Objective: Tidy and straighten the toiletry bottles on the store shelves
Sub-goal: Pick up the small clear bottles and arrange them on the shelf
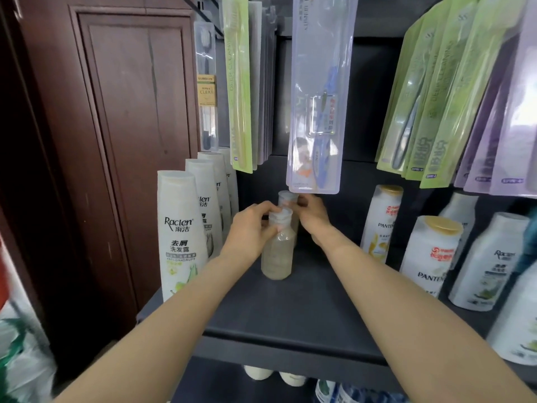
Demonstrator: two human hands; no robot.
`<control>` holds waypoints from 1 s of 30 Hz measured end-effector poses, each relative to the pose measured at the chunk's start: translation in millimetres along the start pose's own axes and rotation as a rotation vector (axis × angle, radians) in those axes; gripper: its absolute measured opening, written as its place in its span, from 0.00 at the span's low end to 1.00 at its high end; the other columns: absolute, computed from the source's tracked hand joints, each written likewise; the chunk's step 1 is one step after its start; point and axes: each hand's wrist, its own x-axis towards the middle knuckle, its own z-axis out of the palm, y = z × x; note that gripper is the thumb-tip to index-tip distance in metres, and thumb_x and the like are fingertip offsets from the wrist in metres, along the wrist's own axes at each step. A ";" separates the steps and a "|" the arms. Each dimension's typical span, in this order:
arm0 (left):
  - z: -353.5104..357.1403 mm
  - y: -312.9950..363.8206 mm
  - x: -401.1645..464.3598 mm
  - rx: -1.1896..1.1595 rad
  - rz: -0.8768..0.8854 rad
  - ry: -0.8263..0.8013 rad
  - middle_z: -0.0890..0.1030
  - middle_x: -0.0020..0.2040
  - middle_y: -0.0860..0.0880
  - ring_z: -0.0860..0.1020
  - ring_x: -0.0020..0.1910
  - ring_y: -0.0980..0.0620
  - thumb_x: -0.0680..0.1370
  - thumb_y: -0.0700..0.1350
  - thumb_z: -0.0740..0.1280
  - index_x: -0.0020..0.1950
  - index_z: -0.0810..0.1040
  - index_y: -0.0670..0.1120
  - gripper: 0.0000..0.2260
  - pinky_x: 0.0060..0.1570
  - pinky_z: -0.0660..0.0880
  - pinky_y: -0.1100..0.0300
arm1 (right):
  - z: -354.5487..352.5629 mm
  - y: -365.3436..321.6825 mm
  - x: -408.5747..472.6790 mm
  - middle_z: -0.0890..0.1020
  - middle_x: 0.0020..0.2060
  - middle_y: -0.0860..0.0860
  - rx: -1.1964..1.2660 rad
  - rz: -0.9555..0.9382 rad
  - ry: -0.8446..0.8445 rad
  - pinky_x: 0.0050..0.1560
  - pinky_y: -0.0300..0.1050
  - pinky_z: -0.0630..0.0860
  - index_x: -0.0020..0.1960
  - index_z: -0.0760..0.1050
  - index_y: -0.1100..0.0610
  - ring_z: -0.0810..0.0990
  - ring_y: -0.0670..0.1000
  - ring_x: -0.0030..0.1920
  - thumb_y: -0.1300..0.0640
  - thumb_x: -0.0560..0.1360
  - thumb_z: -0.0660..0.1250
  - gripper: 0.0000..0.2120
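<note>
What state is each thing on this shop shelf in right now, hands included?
Front clear bottle: upright, capped, held at the neck by the left hand.
Rear clear bottle: upright, capped, right hand on it.
Raclen bottles: upright, in a row at the shelf's left.
Pantene bottles: upright, capped, on the right.
Toothbrush packs: hanging above.
Shelf: bare in front.

Packaged toothbrushes (316,94) hang above — a brown wooden door (116,126) stands left.
</note>
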 end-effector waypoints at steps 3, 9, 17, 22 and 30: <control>-0.2 1.6 -0.4 -0.010 -0.007 -0.010 0.79 0.54 0.46 0.80 0.49 0.50 0.74 0.40 0.70 0.56 0.78 0.46 0.11 0.52 0.77 0.56 | -7.1 0.0 -7.3 0.80 0.55 0.53 -0.050 -0.043 0.042 0.57 0.44 0.73 0.60 0.75 0.58 0.77 0.51 0.57 0.57 0.74 0.69 0.15; 2.3 1.9 -1.2 0.031 -0.025 0.001 0.79 0.53 0.45 0.80 0.48 0.49 0.74 0.38 0.69 0.56 0.78 0.46 0.11 0.52 0.77 0.51 | -24.2 3.8 -36.5 0.79 0.50 0.51 -0.085 -0.083 0.104 0.52 0.42 0.72 0.57 0.76 0.59 0.77 0.50 0.53 0.58 0.74 0.70 0.13; 1.4 5.2 -4.6 0.065 -0.034 -0.010 0.78 0.53 0.42 0.78 0.51 0.44 0.75 0.37 0.66 0.58 0.76 0.45 0.12 0.54 0.76 0.47 | -42.9 -3.6 -88.4 0.80 0.52 0.52 -0.141 -0.070 0.158 0.54 0.44 0.75 0.58 0.76 0.58 0.78 0.50 0.53 0.61 0.74 0.68 0.12; 0.7 19.9 -12.9 0.235 0.013 0.011 0.71 0.63 0.41 0.73 0.59 0.43 0.77 0.38 0.63 0.67 0.72 0.46 0.18 0.58 0.70 0.57 | -55.1 -16.0 -121.7 0.81 0.50 0.52 -0.046 -0.042 0.143 0.57 0.53 0.77 0.53 0.76 0.55 0.79 0.51 0.53 0.58 0.74 0.70 0.09; -4.7 55.9 -69.5 0.023 0.115 -0.153 0.79 0.53 0.50 0.76 0.45 0.58 0.80 0.46 0.61 0.60 0.76 0.48 0.10 0.41 0.69 0.72 | -63.9 -37.6 -160.2 0.80 0.48 0.53 0.146 0.033 0.155 0.40 0.43 0.81 0.55 0.76 0.60 0.80 0.47 0.47 0.55 0.76 0.68 0.11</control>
